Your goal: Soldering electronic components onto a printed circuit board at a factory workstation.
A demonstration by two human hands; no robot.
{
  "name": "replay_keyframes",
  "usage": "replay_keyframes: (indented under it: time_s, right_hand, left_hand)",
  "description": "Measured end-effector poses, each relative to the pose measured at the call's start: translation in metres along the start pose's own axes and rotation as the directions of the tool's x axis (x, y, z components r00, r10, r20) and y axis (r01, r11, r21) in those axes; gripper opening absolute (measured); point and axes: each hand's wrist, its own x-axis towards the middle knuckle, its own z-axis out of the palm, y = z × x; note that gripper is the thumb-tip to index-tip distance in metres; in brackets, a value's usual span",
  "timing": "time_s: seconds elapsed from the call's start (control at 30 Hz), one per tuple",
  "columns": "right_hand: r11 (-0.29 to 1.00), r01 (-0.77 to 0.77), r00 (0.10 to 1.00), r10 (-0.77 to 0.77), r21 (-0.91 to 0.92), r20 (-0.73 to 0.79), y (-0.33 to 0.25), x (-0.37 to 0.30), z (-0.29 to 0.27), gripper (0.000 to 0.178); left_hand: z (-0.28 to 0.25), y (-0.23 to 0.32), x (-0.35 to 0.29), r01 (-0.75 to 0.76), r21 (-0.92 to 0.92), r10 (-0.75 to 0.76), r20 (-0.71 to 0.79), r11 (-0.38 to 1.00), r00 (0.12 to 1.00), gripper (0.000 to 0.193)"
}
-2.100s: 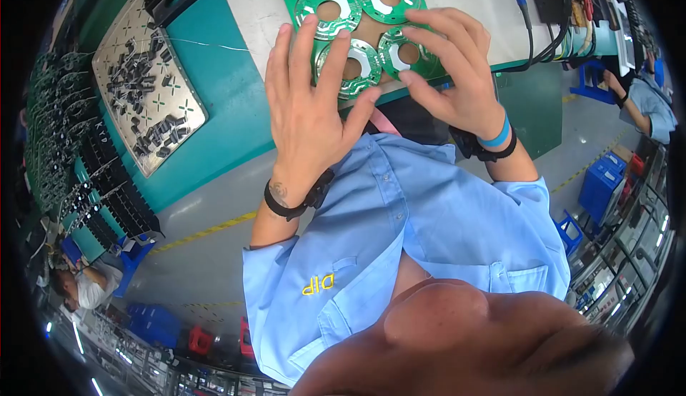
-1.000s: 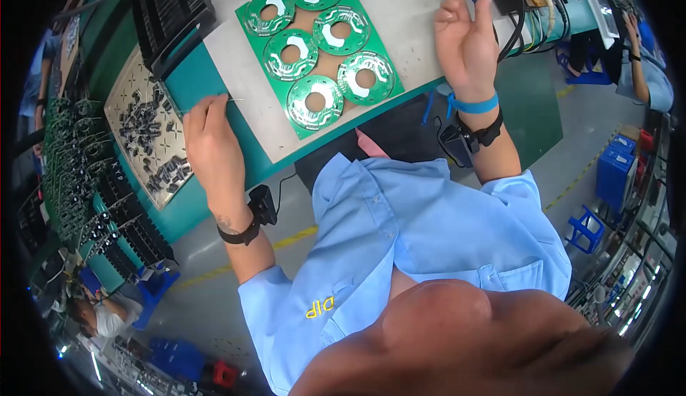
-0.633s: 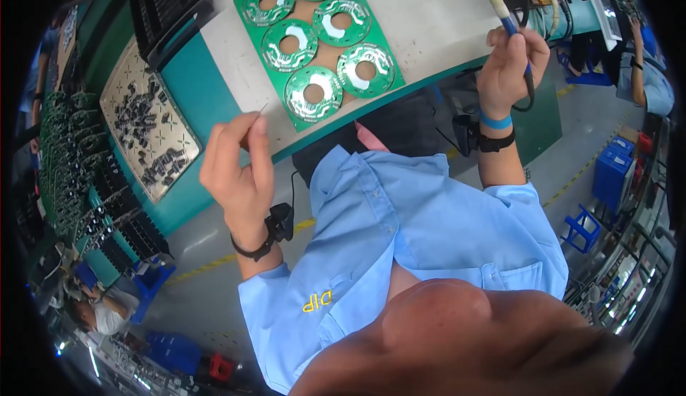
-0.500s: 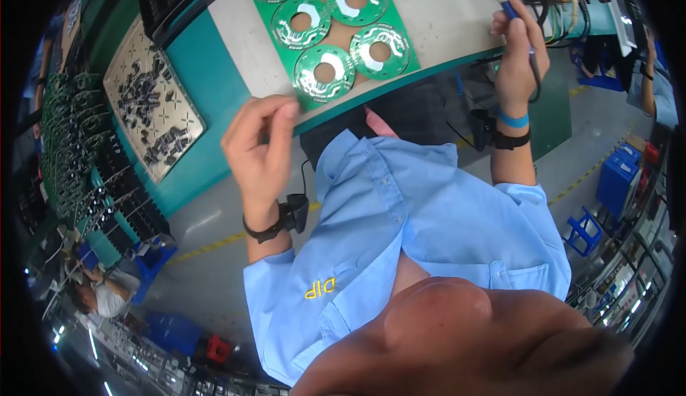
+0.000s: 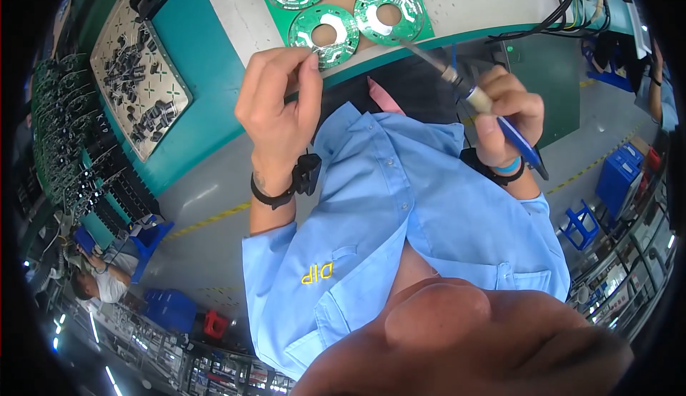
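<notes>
My right hand (image 5: 513, 114) grips a soldering iron (image 5: 480, 100) with a pale collar and blue handle. Its metal shaft points up and left, and the tip is at the near edge of the right-hand round circuit board (image 5: 411, 14); I cannot tell whether it touches. My left hand (image 5: 280, 103) is at the near edge of the left-hand round circuit board (image 5: 347, 37), thumb and fingers drawn together. Anything between those fingertips is too small to make out. Both round boards lie with others on a green and brown panel (image 5: 424, 31).
Left of the panel, a pale tray (image 5: 166, 94) holds many small dark components (image 5: 123, 68). Racked green circuit boards (image 5: 64, 117) stand farther left. Cables (image 5: 564, 16) run along the bench at the right. A blue stool (image 5: 580, 226) is on the floor, and other people sit at both sides.
My right hand has come down and left, swinging the soldering iron's tip toward the round boards. My left hand has risen slightly to the right. The panel appears higher in view.
</notes>
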Motion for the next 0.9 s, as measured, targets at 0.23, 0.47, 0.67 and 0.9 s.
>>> replay_keyframes:
  time_s: [0.23, 0.47, 0.67, 0.9]
  right_hand:
    - [0.97, -0.032, 0.988, 0.067, -0.24, 0.139, -0.017, 0.007, 0.01, 0.023]
    - [0.958, 0.027, 0.978, 0.034, -0.284, 0.208, -0.013, 0.018, 0.021, 0.023]
    - [0.979, 0.063, 0.977, -0.02, -0.195, 0.214, -0.01, 0.016, 0.007, 0.023]
    - [0.98, 0.136, 0.984, -0.117, -0.143, 0.135, 0.0, 0.017, 0.015, 0.023]
  left_hand:
    - [0.002, -0.012, 0.001, -0.247, 0.177, 0.253, -0.009, 0.953, 0.967, 0.019]
    - [-0.001, -0.009, -0.004, -0.211, 0.201, 0.212, 0.015, 0.957, 0.977, 0.018]
    - [-0.047, 0.019, -0.031, -0.238, 0.252, 0.166, 0.277, 0.938, 0.946, 0.018]
    - [-0.015, 0.012, -0.077, -0.023, -0.023, 0.031, 0.455, 0.999, 0.89, 0.015]
